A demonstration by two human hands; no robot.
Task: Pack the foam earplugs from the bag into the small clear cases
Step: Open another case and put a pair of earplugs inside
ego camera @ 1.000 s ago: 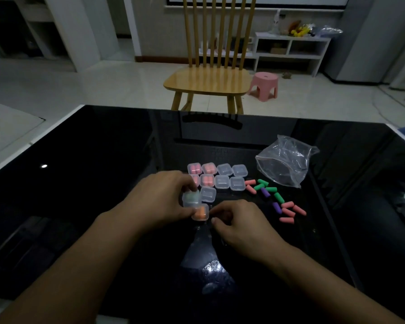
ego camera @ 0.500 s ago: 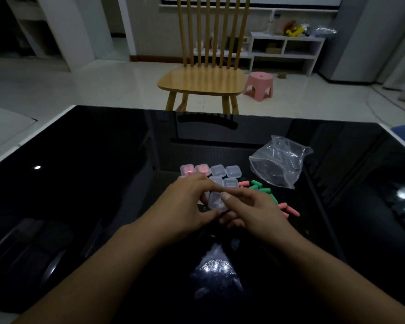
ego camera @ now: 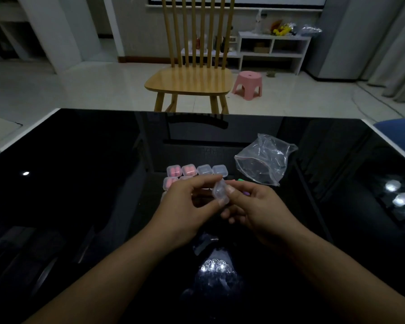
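The head view shows the left hand [ego camera: 187,202] and the right hand [ego camera: 255,204] both pinching one small clear case [ego camera: 221,192] between fingertips, lifted above the black glass table [ego camera: 80,183]; this grip is at the case edges. I judge the case light, stiff and slippery, so holding its rim is best. To the right, the near-empty bag [ego camera: 264,160] lies well inside the table edge, with free room near the hands.
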